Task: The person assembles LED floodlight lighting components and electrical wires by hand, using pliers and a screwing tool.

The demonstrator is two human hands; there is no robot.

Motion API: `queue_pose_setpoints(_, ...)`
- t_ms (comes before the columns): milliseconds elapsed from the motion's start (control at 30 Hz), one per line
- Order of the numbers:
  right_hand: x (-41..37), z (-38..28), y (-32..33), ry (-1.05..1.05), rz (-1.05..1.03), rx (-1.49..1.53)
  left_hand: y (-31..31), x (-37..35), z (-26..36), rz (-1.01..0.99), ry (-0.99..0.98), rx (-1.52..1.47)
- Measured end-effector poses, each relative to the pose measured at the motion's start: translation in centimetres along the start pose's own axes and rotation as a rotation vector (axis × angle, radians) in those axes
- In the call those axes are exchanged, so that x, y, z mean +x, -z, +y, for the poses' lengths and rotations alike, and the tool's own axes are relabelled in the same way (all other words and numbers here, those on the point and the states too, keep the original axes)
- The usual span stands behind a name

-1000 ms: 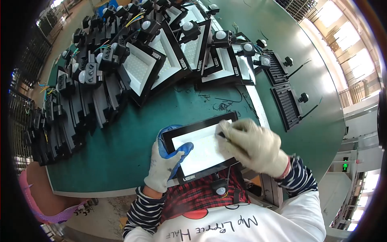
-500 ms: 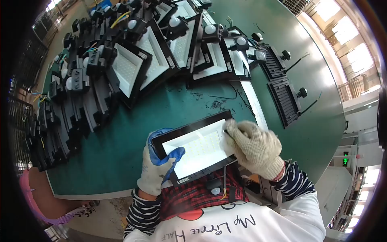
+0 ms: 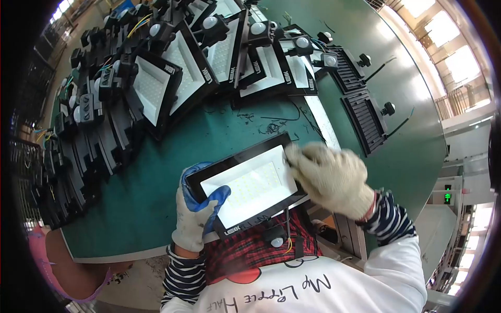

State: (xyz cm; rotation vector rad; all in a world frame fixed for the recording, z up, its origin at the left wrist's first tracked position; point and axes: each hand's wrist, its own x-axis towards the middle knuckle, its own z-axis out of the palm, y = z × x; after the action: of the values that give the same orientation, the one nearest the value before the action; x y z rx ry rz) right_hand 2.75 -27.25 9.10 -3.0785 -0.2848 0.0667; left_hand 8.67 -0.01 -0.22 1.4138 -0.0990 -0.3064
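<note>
My left hand, in a white glove with blue-coated fingers, grips the left end of an LED floodlight. Its thumb lies over the glass front. The floodlight has a black frame, a white inside and a grid of LEDs; it is tilted above my lap. A motion sensor with a round white lens and loose wires hangs at its lower edge. My right hand, in a knitted cream glove, is closed at the floodlight's right edge, slightly blurred. Whatever its fingertips hold is hidden.
Many floodlights with sensors are stacked across the left and back of the green table. Black clippings lie beyond the floodlight. Two finned floodlights lie face down at right. Another person's arm is at lower left.
The floodlight and my left hand have shifted slightly left and up in view. My right hand stays by the right edge, its wrist turned a little. The whole view has shifted slightly.
</note>
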Motion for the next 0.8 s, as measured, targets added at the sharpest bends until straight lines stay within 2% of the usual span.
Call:
queue_pose_setpoints(33, -1.1, -0.9, 0.1, 0.021, -0.024, -0.036, -0.1, -0.1, -0.1, 0.010, 0.003, -0.038)
queue_pose_setpoints(67, -2.2, -1.7, -0.8, 0.062, 0.054, -0.026, -0.2, -0.2, -0.1, 0.013, 0.010, -0.074)
queue_pose_setpoints(133, -3.5, -3.7, -0.3, 0.060, -0.054, 0.048, 0.0, -0.1, -0.2, -0.015, 0.017, -0.004)
queue_pose_setpoints(167, -3.9, -3.8, -0.7, 0.090, -0.039, 0.077, 0.5, 0.0, -0.5, -0.031, 0.014, 0.021)
queue_pose_setpoints(267, -1.9, -3.0, -0.3, -0.093, 0.020, -0.020, 0.1, -0.2, 0.4, -0.064, 0.016, 0.018)
queue_pose_setpoints(333, 0.0, -1.3, -0.8, -0.109, 0.131, 0.039, -0.6, -0.2, 0.9, -0.070, 0.005, 0.013)
queue_pose_setpoints(400, 0.3, -1.1, -0.2, -0.045, 0.157, 0.020, -0.6, -0.3, 0.6, -0.031, -0.026, 0.039)
queue_pose_setpoints(467, -1.5, -2.6, -0.6, 0.055, 0.032, -0.031, -0.2, -0.5, 0.3, -0.011, -0.066, 0.055)
queue_pose_setpoints(500, -2.2, -3.4, -1.3, 0.165, 0.184, -0.029, -0.2, -0.8, 0.3, 0.016, -0.090, 0.070)
queue_pose_setpoints(533, -3.1, -3.9, -1.1, 0.156, 0.128, 0.110, -0.4, -0.9, 0.4, 0.038, -0.115, 0.083)
queue_pose_setpoints(567, -2.9, -3.7, -1.2, 0.071, 0.077, 0.060, -0.7, -0.9, 1.0, -0.024, -0.031, 0.121)
queue_pose_setpoints(600, -2.0, -3.5, -0.9, -0.026, 0.023, 0.015, -0.8, -1.1, 1.0, -0.037, -0.027, 0.111)
queue_pose_setpoints(633, -1.3, -2.7, -1.0, -0.078, 0.178, 0.048, -0.8, -1.3, 1.1, -0.054, -0.025, 0.104)
queue_pose_setpoints(667, -0.7, -1.6, -0.8, -0.085, 0.237, 0.132, -0.8, -1.2, 1.3, -0.065, -0.032, 0.097)
queue_pose_setpoints(700, -1.3, -1.8, -1.0, -0.066, 0.190, 0.084, -0.2, -0.8, 1.0, -0.131, -0.060, 0.083)
queue_pose_setpoints(800, -5.2, -3.9, -1.3, 0.048, -0.045, 0.014, -1.3, -1.2, 0.0, 0.179, -0.160, -0.013)
